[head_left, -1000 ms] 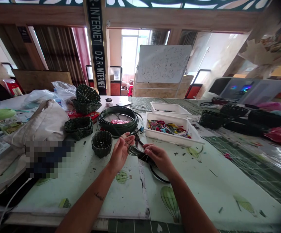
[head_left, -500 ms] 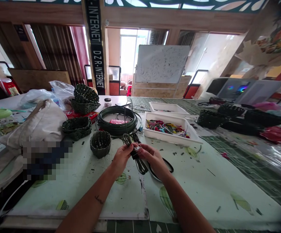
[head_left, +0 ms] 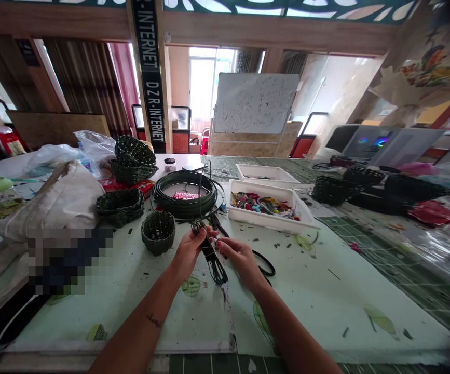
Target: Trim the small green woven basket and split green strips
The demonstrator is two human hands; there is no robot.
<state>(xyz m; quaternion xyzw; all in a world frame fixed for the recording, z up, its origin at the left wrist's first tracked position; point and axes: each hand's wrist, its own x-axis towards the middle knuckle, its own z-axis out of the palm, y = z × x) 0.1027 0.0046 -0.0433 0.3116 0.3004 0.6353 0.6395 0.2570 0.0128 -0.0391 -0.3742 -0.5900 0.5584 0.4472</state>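
Observation:
Over the pale green table cover, my left hand (head_left: 186, 253) is wrapped round the upper part of a folded bundle of dark cord (head_left: 215, 266), with loops showing at both ends. A band of the same dark colour circles the bundle's middle. My right hand (head_left: 242, 259) is just right of it, thumb and fingers pinched together; what they hold, if anything, is too small to make out. A small dark woven basket (head_left: 158, 232) stands left of my hands. Behind them lies a large coil of dark green cord (head_left: 161, 200). A black loop (head_left: 267, 264) rests beyond my right wrist.
A white tray of colourful small pieces (head_left: 298, 222) stands behind my right hand, with another white tray (head_left: 287, 176) farther back. More woven baskets (head_left: 120, 206) and a beige cloth bag (head_left: 67, 200) are at left. Dark baskets (head_left: 328, 189) stand at right.
My right hand has drawn slightly away from the bundle, leaving a small gap. The bundle now hangs steeper in my left hand. The view has shifted a little.

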